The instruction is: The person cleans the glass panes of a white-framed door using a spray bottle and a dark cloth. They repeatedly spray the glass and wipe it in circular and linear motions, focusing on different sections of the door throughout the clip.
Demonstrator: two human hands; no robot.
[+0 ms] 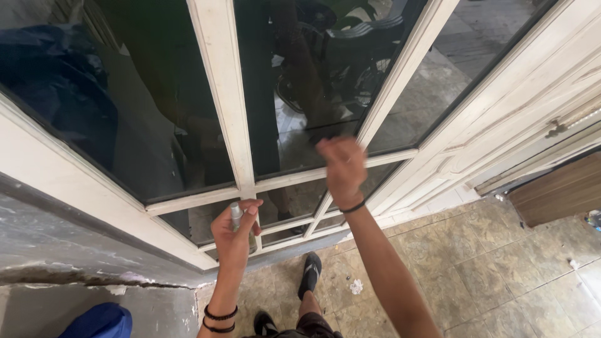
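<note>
left hand [233,233] grips a small spray bottle [236,214]; right hand [341,168], closed and blurred, wipes the glass pane [294,81]. a loose grip may drop the bottle.

Right hand [341,168] – motion-blurred; fingers can't be told apart, nor whether anything sits in the grip.

Small grey cylinder [236,215] in left hand [235,235] – only its top shows; the rest is hidden by the fingers, kind unclear.

Blue object [100,321] at the bottom edge, cut off.

Glass panes [313,75] – dark, full of reflections; what lies behind is unclear.

Small white scrap [355,286] on the floor, too small to tell.
</note>
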